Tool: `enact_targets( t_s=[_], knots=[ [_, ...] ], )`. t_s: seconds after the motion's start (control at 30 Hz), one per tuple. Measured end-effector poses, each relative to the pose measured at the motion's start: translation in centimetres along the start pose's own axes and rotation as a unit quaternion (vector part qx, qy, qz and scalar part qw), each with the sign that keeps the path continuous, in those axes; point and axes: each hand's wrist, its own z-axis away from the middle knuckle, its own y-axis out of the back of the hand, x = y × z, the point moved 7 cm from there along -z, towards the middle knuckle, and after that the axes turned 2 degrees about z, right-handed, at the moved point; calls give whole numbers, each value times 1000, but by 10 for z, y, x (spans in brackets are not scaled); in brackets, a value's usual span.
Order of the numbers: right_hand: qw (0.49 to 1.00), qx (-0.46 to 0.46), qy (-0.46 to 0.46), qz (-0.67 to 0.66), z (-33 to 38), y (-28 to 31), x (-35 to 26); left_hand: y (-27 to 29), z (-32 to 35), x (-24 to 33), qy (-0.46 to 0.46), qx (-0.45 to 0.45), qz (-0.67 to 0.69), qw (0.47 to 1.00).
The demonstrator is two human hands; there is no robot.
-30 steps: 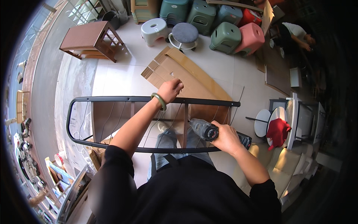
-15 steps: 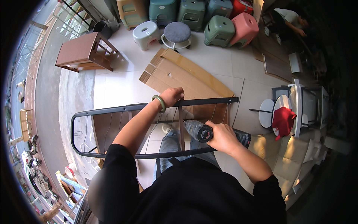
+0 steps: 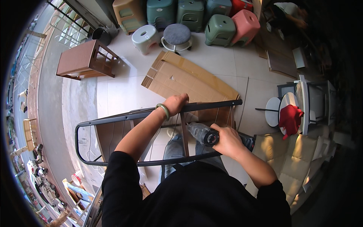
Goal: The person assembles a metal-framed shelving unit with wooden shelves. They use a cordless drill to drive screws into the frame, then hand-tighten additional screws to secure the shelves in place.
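A long black metal rack frame (image 3: 215,105) with brown boards and thin wires lies across in front of my legs. My left hand (image 3: 176,104), a green bangle on its wrist, is closed at the far rail, beside the end of a narrow brown crosspiece (image 3: 184,134). What its fingertips press on is hidden. In my right hand (image 3: 229,141) is a dark cordless drill (image 3: 200,132), held inside the frame. Its front end points left toward the crosspiece, and I cannot tell whether the tip touches it.
Flattened cardboard (image 3: 185,77) lies on the floor beyond the rack. Several plastic stools (image 3: 221,30) and a round grey-topped stool (image 3: 177,34) stand at the back. A brown wooden stool (image 3: 77,58) is at far left. To the right are a beige sofa (image 3: 278,151) and a red cloth (image 3: 290,119).
The view has shifted slightly, with the rack appearing a little lower. Both hands keep nearly the same places on the rack and the drill.
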Motion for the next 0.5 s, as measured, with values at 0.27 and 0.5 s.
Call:
enact_targets(
  t_s=[0.27,0.5],
  knots=[
    [983,63,-39,-169,33,25,19,-2,-5,-4,46,-6,68,997],
    [965,117,-44,-229,59,33,36,25,14,-21,73,125,349,926]
  ],
)
